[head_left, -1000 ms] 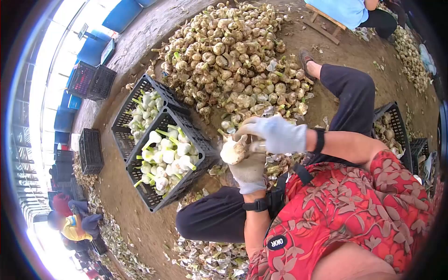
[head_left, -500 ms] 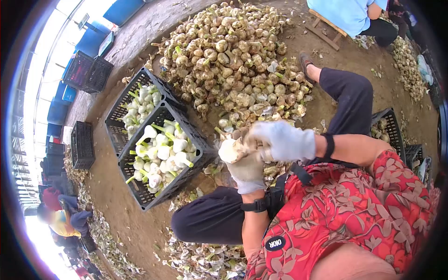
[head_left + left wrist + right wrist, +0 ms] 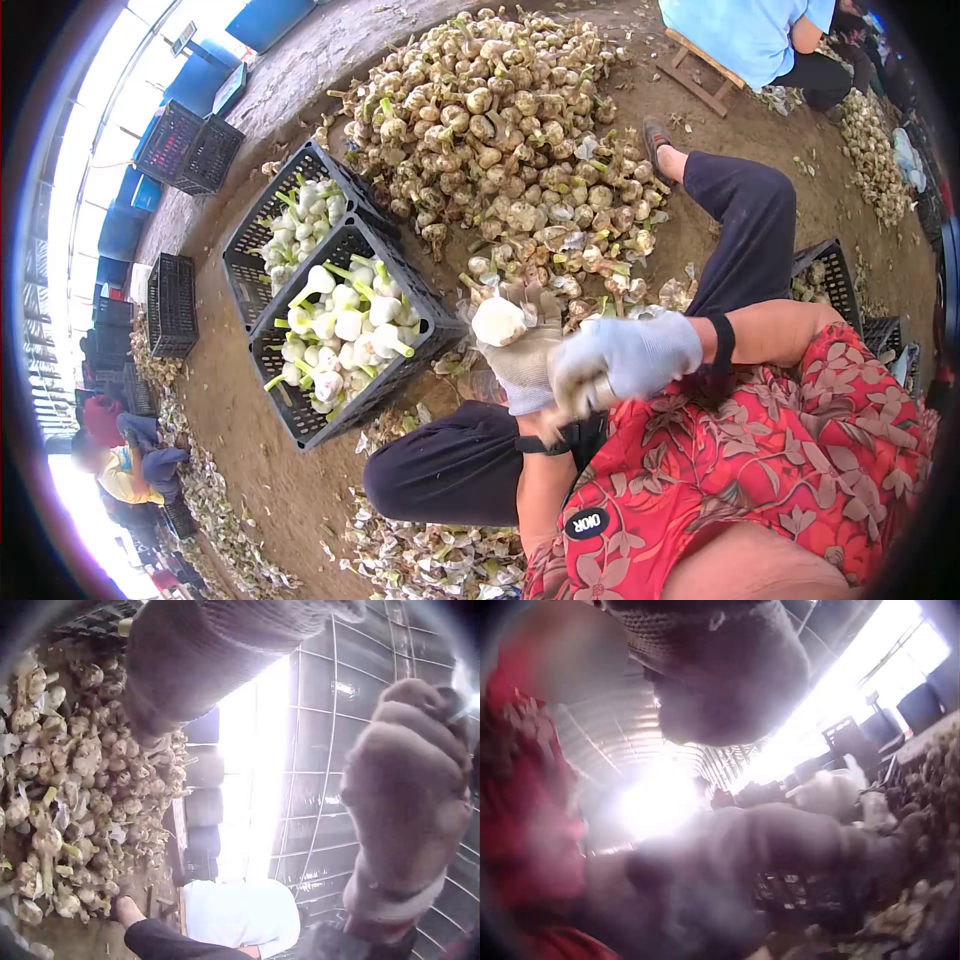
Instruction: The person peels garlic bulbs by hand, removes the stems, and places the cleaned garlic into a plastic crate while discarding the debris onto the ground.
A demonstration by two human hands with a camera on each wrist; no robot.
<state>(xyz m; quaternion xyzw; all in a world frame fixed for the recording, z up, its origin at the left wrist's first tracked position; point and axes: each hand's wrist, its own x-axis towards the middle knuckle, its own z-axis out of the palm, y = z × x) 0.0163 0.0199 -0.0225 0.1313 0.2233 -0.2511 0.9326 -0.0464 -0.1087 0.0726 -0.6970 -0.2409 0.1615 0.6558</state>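
Note:
My gloved left hand holds a garlic bulb whose white, bare side faces up. The bulb also appears, blurred, as a pale shape in the right wrist view. My gloved right hand is apart from the bulb, over the left wrist, its fingers curled and blurred. In the left wrist view the right hand is a fist around a small dark piece with a bright glint; I cannot tell what it is. The left glove covers the top there.
A heap of dirty garlic lies ahead. Two black crates, a nearer one and a farther one, hold white garlic at the left. Peelings litter the ground beside my knee. A person in blue sits at the far right.
My right hand has moved off the garlic bulb, back toward my body and over the left wrist. The left hand still holds the bulb, with more of its white side showing.

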